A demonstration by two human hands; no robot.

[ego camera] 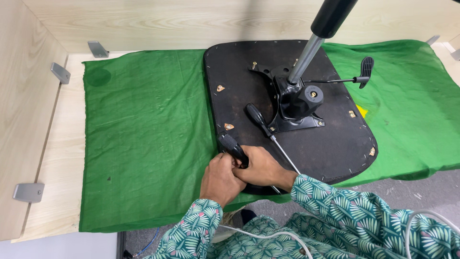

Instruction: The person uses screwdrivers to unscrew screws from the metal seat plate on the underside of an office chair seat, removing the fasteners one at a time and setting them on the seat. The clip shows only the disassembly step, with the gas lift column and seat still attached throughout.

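While both hands press together at the near edge of the upturned chair seat (239,72), the left hand (219,178) and right hand (261,169) are closed around the black handle of a screwdriver (233,147), its tip hidden beneath them. A second screwdriver (268,132) lies loose on the seat. The metal bracket (292,108) with its gas post (306,52) looks already mounted; work on this near edge appears unfinished, over the green cloth (143,129).
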